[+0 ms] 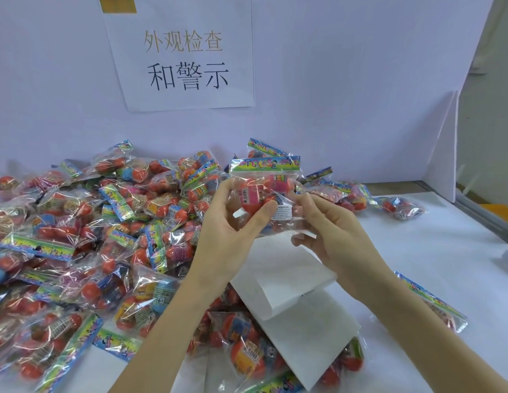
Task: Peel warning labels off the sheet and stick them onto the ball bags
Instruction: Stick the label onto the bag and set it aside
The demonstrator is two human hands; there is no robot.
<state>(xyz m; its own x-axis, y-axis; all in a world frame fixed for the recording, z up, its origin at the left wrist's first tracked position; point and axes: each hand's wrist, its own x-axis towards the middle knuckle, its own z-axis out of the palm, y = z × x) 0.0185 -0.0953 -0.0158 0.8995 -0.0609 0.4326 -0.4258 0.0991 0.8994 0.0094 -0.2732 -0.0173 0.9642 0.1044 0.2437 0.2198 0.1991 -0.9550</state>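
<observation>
The left hand holds a ball bag up above the table, its fingers curled round the bag's left side and the thumb pressed flat on the front of the plastic. Just beside the thumb tip sits a white warning label, already lying on the lower part of the bag. The right hand grips the bag's right edge, fingers bent behind the plastic and thumb in front, touching the bag close to the label. The bag hangs upright, its striped header card on top.

Beneath the hands lies a white label sheet, partly resting on loose bags. A large heap of bags fills the left and middle of the white table and runs back to the wall. To the right the tabletop is mostly bare, with one bag near the right forearm and another farther back. A paper sign is stuck on the wall.
</observation>
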